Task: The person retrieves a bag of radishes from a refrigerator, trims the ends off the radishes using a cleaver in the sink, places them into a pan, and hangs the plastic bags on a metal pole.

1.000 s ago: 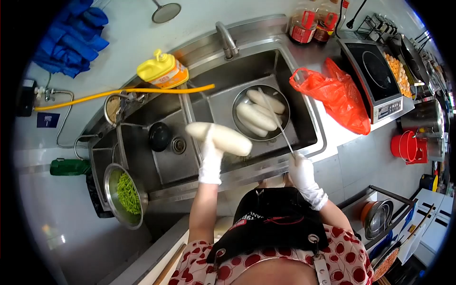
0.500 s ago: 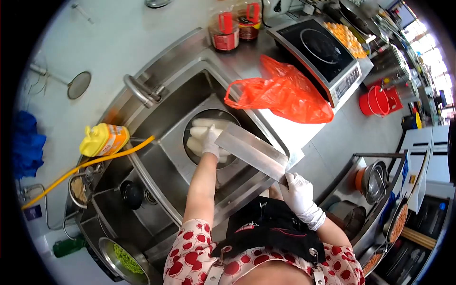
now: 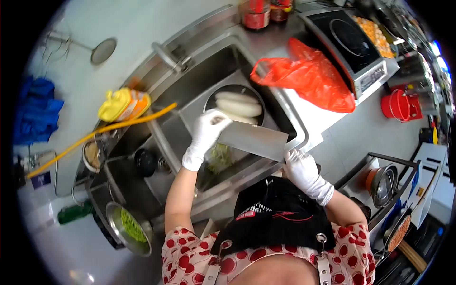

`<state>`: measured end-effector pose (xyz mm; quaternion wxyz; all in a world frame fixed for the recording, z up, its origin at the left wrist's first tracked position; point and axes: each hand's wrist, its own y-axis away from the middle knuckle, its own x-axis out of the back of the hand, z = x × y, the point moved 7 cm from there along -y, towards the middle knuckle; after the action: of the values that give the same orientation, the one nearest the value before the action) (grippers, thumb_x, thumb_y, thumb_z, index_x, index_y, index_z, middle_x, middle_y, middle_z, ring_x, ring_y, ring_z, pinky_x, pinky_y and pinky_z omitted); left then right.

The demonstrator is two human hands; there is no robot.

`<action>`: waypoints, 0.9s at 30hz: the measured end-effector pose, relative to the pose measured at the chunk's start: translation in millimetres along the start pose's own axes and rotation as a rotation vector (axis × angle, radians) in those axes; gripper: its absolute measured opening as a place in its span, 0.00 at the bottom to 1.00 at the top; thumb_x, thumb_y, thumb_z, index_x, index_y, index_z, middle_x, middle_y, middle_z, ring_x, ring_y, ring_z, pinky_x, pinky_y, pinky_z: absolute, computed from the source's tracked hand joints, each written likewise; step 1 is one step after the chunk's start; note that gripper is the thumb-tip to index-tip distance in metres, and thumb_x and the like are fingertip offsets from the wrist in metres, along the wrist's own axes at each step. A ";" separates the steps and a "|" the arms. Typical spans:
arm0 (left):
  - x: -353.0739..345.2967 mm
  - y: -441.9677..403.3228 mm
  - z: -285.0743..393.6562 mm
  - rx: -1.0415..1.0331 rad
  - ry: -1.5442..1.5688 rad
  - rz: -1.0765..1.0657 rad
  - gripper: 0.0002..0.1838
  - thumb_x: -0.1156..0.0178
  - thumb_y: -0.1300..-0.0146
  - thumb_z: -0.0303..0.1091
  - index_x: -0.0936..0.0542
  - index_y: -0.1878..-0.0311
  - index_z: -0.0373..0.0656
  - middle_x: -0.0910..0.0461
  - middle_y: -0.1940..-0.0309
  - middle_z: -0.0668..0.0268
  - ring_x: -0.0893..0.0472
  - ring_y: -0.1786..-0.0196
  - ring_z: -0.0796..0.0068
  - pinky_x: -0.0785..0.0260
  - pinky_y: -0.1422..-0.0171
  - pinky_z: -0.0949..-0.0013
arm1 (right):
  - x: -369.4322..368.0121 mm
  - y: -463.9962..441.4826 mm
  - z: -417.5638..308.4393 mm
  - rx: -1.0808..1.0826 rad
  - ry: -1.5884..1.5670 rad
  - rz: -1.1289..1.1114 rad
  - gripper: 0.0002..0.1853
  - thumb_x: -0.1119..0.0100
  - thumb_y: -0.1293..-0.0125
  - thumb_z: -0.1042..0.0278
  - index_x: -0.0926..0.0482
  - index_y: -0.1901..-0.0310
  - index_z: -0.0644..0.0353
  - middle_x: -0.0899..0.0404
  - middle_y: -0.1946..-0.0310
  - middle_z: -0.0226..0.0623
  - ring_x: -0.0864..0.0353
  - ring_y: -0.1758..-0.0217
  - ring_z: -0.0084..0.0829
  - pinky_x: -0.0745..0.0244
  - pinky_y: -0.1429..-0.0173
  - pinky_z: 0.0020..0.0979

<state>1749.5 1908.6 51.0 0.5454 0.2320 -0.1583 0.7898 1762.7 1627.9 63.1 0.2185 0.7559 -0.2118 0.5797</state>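
My right hand (image 3: 305, 172), in a white glove, is closed round the handle of a cleaver (image 3: 254, 140). The broad blade points left across the near side of the sink. At the blade's far left end is my gloved left hand (image 3: 206, 130), its fingers curled; whether they pinch the blade's corner or something small is hidden. Just beyond the blade, several peeled white radishes (image 3: 240, 105) lie in a round metal bowl (image 3: 208, 102) inside the sink (image 3: 190, 102). Pale green scraps (image 3: 220, 159) lie in the sink below the blade.
A red plastic bag (image 3: 313, 80) lies right of the sink, beside an induction cooker (image 3: 344, 40). On the left are a yellow bottle (image 3: 118, 105), a yellow hose (image 3: 99, 132) and a bowl of green vegetables (image 3: 111, 216). The faucet (image 3: 166, 57) rises behind the sink.
My left hand has come off the radishes in the bowl and back to the cleaver's left end. My right hand still holds the cleaver. The camera view has shifted, and the green scraps now show.
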 end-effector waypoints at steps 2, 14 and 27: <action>-8.3 25.8 7.6 0.025 -0.176 -0.166 0.09 0.29 0.52 0.33 0.19 0.73 0.42 0.25 0.77 0.69 0.26 0.74 0.78 0.33 0.67 0.74 | 0.1 -8.1 -25.7 0.136 0.077 -0.004 0.12 0.39 0.49 0.64 0.29 0.69 0.60 0.27 0.76 0.39 0.22 0.71 0.37 0.27 0.70 0.37; 49.0 98.9 -122.4 0.203 -0.602 0.052 0.06 0.43 0.50 0.27 0.19 0.68 0.46 0.18 0.65 0.61 0.20 0.58 0.57 0.29 0.54 0.60 | 9.1 -8.3 -105.1 0.430 0.078 0.026 0.04 0.46 0.51 0.69 0.29 0.75 0.58 0.27 0.80 0.38 0.23 0.76 0.33 0.28 0.75 0.33; -10.3 50.1 -13.6 0.070 -0.304 0.131 0.17 0.37 0.41 0.32 0.23 0.50 0.36 0.20 0.58 0.56 0.19 0.54 0.60 0.28 0.48 0.64 | 100.8 14.9 115.0 -0.182 -0.127 0.375 0.16 0.32 0.49 0.55 0.24 0.69 0.57 0.23 0.79 0.38 0.21 0.76 0.40 0.26 0.70 0.37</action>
<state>1703.1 1889.6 34.2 0.4539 0.3569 -0.2262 0.7845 1868.3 1542.8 135.3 0.1604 0.7153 -0.4133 0.5401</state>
